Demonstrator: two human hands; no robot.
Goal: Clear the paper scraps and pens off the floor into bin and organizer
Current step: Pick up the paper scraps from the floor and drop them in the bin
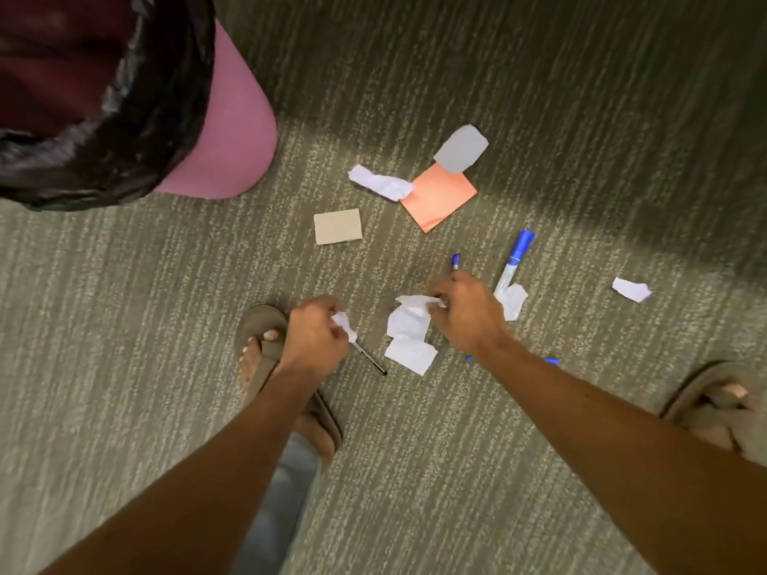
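Observation:
My left hand (314, 334) grips a crumpled white scrap (344, 324) just above a black pen (370, 360) lying on the carpet. My right hand (467, 311) pinches the top of a white paper scrap (409, 321); another white piece (411, 355) lies just below it. A blue pen (455, 261) pokes out beyond my right fingers. A blue-capped marker (514, 259) lies to the right, its tip over a small written scrap (514, 301). More scraps lie further off: orange note (440, 197), grey piece (461, 149), crumpled white strip (379, 183), tan card (338, 227), white bit (631, 289).
A pink bin (232, 130) lined with a black bag (137, 118) stands at the upper left. My sandalled feet (265, 346) (722, 402) flank the scraps. Blue pen parts (551, 361) show under my right forearm. Grey-green carpet (539, 76) stretches beyond.

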